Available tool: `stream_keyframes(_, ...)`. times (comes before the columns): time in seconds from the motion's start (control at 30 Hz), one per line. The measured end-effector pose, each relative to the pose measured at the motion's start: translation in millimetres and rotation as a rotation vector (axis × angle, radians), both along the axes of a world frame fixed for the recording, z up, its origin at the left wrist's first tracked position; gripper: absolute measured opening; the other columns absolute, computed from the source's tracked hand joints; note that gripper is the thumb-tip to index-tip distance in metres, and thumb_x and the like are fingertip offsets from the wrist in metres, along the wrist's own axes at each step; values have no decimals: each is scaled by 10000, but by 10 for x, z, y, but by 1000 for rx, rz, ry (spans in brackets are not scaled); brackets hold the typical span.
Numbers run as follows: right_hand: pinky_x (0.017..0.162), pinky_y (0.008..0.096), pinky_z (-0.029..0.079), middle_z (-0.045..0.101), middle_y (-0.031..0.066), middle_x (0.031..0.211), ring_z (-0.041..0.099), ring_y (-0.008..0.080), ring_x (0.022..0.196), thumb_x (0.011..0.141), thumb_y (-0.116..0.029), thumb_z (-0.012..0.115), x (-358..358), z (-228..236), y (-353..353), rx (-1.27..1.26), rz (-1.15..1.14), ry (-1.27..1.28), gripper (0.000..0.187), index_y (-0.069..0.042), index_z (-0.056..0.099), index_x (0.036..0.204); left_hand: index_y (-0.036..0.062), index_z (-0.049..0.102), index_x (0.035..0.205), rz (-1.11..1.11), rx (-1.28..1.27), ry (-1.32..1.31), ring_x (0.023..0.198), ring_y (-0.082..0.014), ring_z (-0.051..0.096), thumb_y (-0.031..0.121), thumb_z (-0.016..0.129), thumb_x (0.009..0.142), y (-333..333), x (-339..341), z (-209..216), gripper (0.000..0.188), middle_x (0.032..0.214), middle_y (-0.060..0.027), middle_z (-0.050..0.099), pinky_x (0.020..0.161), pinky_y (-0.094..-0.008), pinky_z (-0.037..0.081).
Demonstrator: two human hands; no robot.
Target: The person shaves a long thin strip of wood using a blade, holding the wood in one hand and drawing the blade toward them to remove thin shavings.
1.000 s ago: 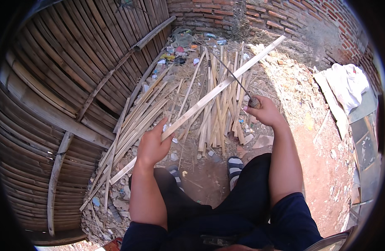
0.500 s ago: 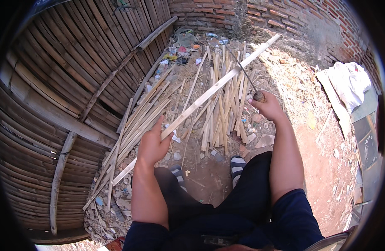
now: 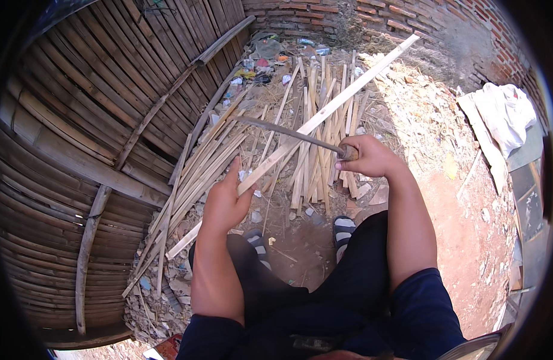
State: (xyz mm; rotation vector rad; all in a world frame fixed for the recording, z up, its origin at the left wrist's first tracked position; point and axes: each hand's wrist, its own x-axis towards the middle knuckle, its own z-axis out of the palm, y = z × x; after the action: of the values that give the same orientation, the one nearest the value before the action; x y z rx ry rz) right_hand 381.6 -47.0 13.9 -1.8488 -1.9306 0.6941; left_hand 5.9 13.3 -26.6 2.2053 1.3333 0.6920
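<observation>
Wood strip [image 3: 342, 99] slants, far end free; left grip [image 3: 223, 201] clasps it, right grip [image 3: 369, 157] blade handle [image 3: 348, 152]; open dirt [image 3: 468, 240] rightward.

Both the left hand [image 3: 225, 201] and the right hand [image 3: 367, 157] are bare, as are the forearms [image 3: 411, 225] behind them, rounded and thickening away from the fingers. Farther back from each hand, short sleeves [image 3: 425, 309] begin, plain and dark navy. The shirt [image 3: 330, 324], behind and between the hands, is the same deep navy, with a small, faint greyish mark [image 3: 312, 344] on it, too dim to make out. Just nearer than the hands, the trousers [image 3: 351, 273] are black and plain, and between the hands the footwear [image 3: 343, 234] shows broad dark grey and whitish bands, straps or socks, I cannot tell which
</observation>
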Motion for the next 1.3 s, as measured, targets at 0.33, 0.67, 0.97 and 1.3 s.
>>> stream_keyframes(0.33,849,475,555,749,160,938,739,340,932,879,-369,856,288,-143,-108,145,-293,104,415,-22,741,1073,10,451,1614,9,-65,32,747,-447,719,266,762,937,22,91,62,788,785,-235,716,694,-506,545)
stream_keyframes(0.67,870,455,544,734,172,943,720,308,943,860,-393,873,70,-150,88,-63,18,129,449,-28,747,1088,-4,515,1563,4,2,-39,761,-441,725,256,755,949,41,14,-73,709,825,-237,729,709,-490,555)
stream_keyframes(0.97,893,449,565,756,226,1007,742,358,971,883,-380,845,157,-26,-78,26,-282,65,456,-8,750,1128,-16,526,1550,25,-66,29,742,-445,723,263,760,935,-21,113,104,715,778,-253,715,714,-491,561)
stream_keyframes(1.3,847,473,560,747,207,933,732,389,928,873,-383,855,-62,-50,55,-25,48,-39,443,-53,760,1154,-7,553,1527,-2,-29,47,716,-415,705,247,768,937,-34,45,55,677,777,-230,709,688,-477,545)
